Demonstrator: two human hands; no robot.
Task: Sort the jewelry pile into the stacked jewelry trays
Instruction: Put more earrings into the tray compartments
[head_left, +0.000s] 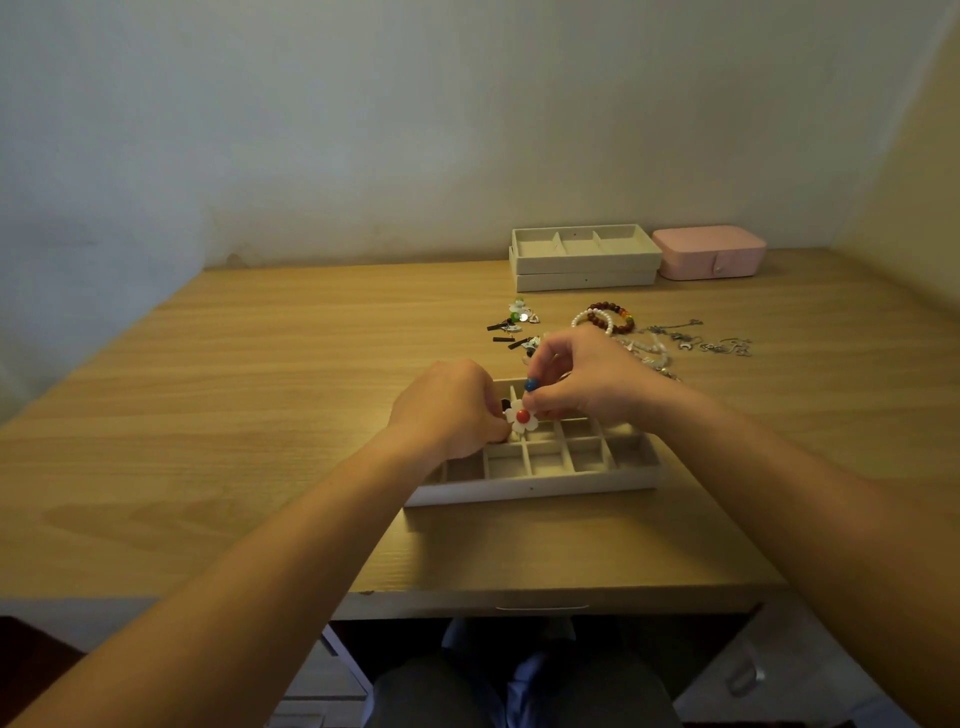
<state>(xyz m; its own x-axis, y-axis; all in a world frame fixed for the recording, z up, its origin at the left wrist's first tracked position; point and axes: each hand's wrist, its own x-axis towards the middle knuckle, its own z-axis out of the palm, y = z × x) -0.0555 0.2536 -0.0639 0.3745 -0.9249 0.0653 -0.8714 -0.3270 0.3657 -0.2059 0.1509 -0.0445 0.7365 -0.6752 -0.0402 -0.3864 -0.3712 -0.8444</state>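
Observation:
A beige tray (535, 486) with many small square compartments lies on the desk in front of me. Over its far left part my left hand (447, 410) and my right hand (582, 382) meet. Between their fingertips sits a white flower earring with a red centre (522, 417). My right hand also pinches a piece with a blue bead (530, 385) just above it. Behind the hands lies the jewelry pile: flower and black bar earrings (511, 325), a brown bead bracelet (615, 317) with a white pearl one, and silver chains (696, 340).
Two more beige trays (584, 260) are stacked at the back of the desk against the wall. A shut pink jewelry box (709, 252) stands right of them. The desk's front edge runs below the near tray, with my knees under it.

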